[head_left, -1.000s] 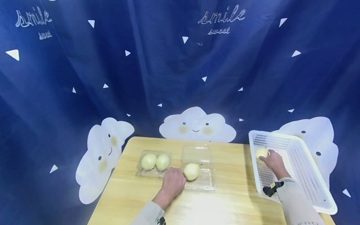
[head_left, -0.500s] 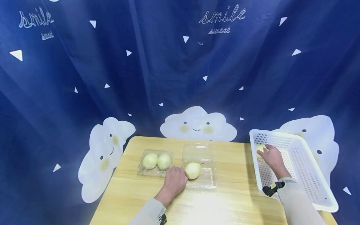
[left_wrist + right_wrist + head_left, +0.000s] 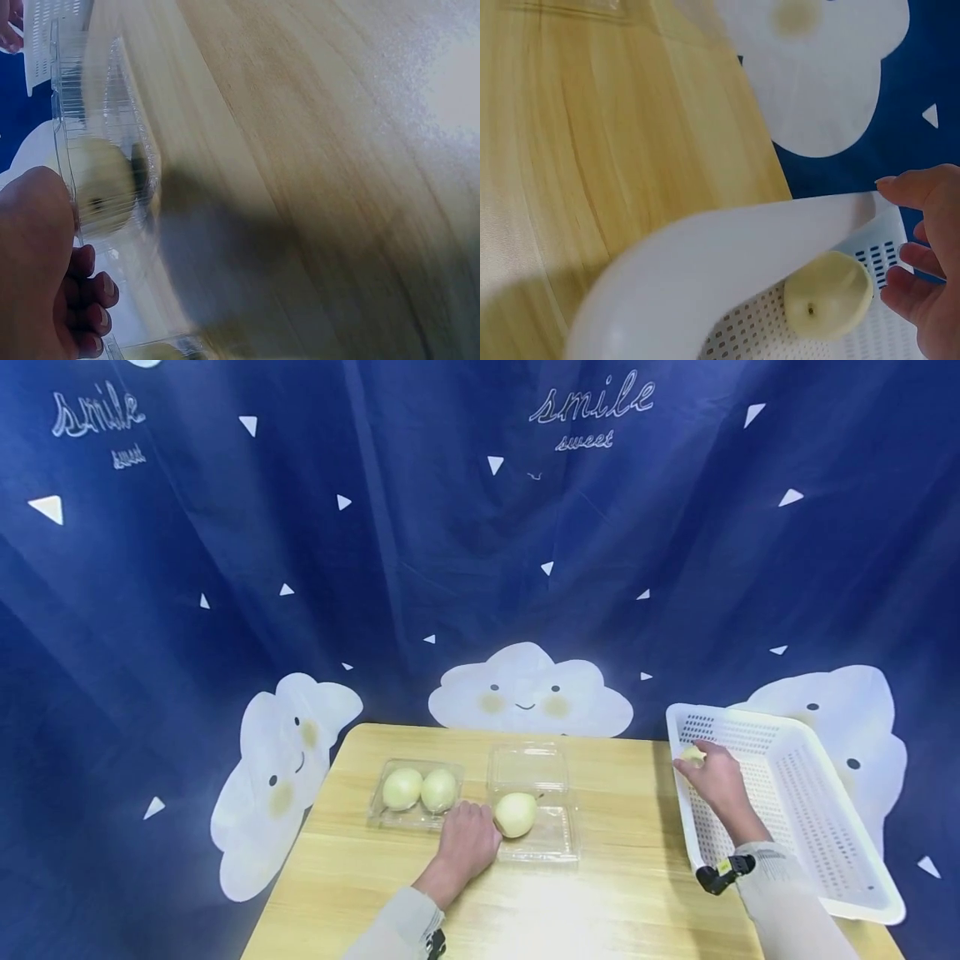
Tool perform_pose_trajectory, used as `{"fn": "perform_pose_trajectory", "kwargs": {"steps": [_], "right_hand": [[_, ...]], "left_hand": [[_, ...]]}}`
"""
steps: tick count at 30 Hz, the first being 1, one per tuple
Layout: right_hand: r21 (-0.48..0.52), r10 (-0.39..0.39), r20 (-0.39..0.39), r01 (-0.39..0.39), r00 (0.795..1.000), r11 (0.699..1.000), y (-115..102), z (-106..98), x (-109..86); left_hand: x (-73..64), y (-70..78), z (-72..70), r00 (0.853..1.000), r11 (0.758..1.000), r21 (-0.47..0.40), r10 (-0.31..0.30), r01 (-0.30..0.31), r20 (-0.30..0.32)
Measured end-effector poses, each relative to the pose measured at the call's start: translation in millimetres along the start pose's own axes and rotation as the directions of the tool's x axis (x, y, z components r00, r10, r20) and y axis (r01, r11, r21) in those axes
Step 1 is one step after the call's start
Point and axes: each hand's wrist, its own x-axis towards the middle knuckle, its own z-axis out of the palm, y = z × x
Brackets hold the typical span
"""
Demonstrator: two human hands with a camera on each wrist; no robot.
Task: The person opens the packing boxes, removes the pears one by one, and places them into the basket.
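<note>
In the head view, one pear [image 3: 515, 815] sits in an open clear plastic box [image 3: 558, 852], its lid folded back. My left hand [image 3: 468, 843] rests at this box's left side with curled fingers. The left wrist view shows nothing in the palm and the thumb close against the box edge. My right hand [image 3: 718, 778] is over the far left corner of a white basket [image 3: 825, 777], above another pear [image 3: 693, 755] that it partly hides. In the right wrist view, thumb and fingers are spread apart, and the pear [image 3: 829, 296] lies in the basket, not gripped.
A second clear box [image 3: 382, 814] holding two pears [image 3: 438, 791] stands left of my left hand. All of this is on a wooden table [image 3: 600, 893]. A dark blue curtain [image 3: 450, 527] with clouds hangs close behind the table's far edge.
My right hand has shifted slightly left and away from me, and its fingers have come off the pear in the basket. The left hand stays by the open box.
</note>
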Motion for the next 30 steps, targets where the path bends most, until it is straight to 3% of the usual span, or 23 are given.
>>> {"fn": "perform_pose_trajectory", "kwargs": {"steps": [10,16,26,30], "right_hand": [[0.017,-0.133,-0.091,0.135,0.987,0.991,-24.6,7.2,-9.1],[0.046,-0.164,-0.033,0.165,0.986,0.985,-47.1,19.1,-20.0],[0.118,-0.165,0.003,0.163,0.986,0.979,-80.1,46.7,-38.8],[0.145,-0.151,0.026,0.146,0.988,0.979,-91.5,56.1,-46.7]], "left_hand": [[1.4,1.0,-1.7,1.000,1.000,0.009,-0.004,0.004,0.009],[1.3,1.5,-1.7,1.000,1.000,0.011,-0.004,0.003,0.011],[-0.3,0.5,-0.8,0.995,0.998,0.060,0.006,0.000,-0.103],[-0.8,0.2,-0.2,0.993,0.998,0.059,0.012,-0.005,-0.114]]}}
